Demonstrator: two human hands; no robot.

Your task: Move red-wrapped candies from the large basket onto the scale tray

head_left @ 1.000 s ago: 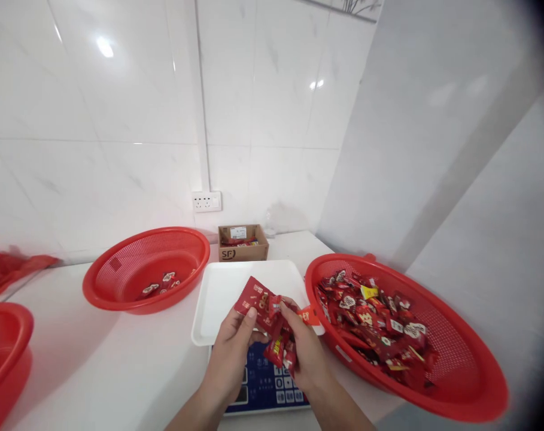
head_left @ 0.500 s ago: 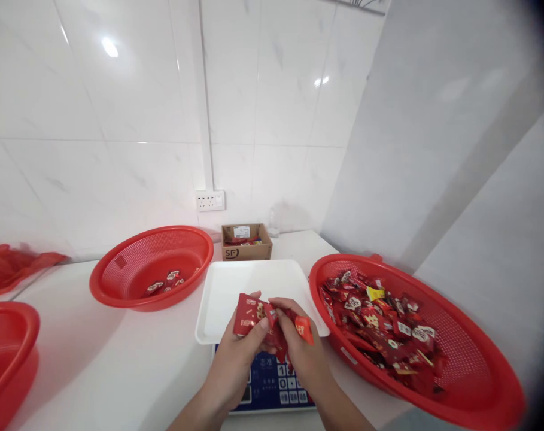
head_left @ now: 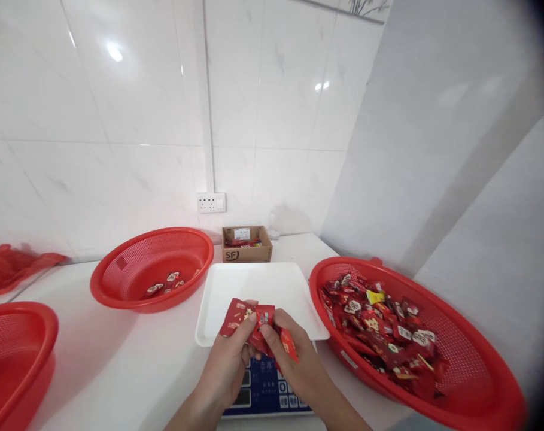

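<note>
Both hands meet above the near edge of a white scale tray [head_left: 263,281]. My left hand [head_left: 229,356] is closed on a dark red snack packet [head_left: 236,316], its thumb pressed on the front. My right hand [head_left: 296,353] is closed on several red packets, one a brighter orange-red packet [head_left: 288,344] that sticks out beside the fingers. Another small red packet [head_left: 266,312] stands between the two thumbs. The blue keypad of the scale [head_left: 265,389] shows below, partly covered by my hands and wrists.
A red basket [head_left: 482,365] heaped with red packets stands on the right. Left of the tray, a second red basket [head_left: 119,293] holds several packets. A third basket [head_left: 42,335] is cut off at the left edge. Behind the tray sits a cardboard box [head_left: 247,254] with packets.
My hands have shifted slightly left and down with the packets. A small red packet now shows more plainly between the thumbs, and the dark red packet has tilted. The camera view moved slightly.
</note>
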